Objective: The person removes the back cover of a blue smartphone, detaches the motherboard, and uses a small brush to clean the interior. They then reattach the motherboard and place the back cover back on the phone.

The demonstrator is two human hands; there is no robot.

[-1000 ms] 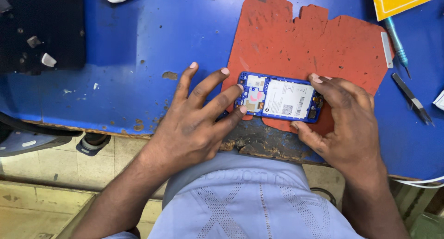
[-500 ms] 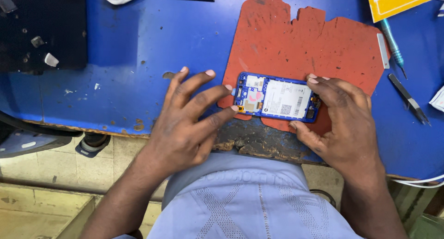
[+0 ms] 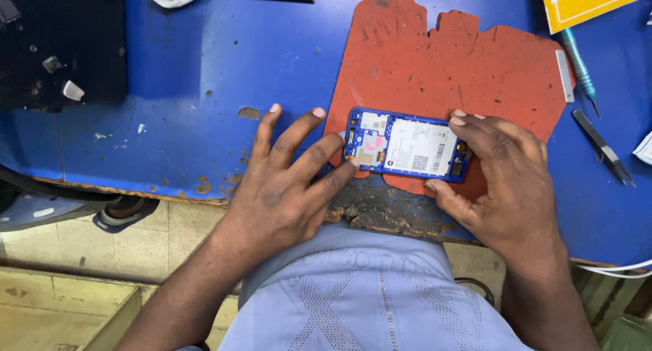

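Phone [image 3: 406,145]: blue frame, white label with black code marks, pink patch and tan parts at its left end. Mat [image 3: 448,65] under phone: rust red, dark specks. Table [image 3: 204,72] around mat: blue, worn brown along the near edge. Screwdriver [image 3: 579,67] right of mat: teal handle. Card [image 3: 587,2] above it: yellow. Tray [image 3: 61,45] far left of mat: black, possibly matte.

Blue workbench [image 3: 204,72], red mat [image 3: 441,65], tweezers [image 3: 603,147]
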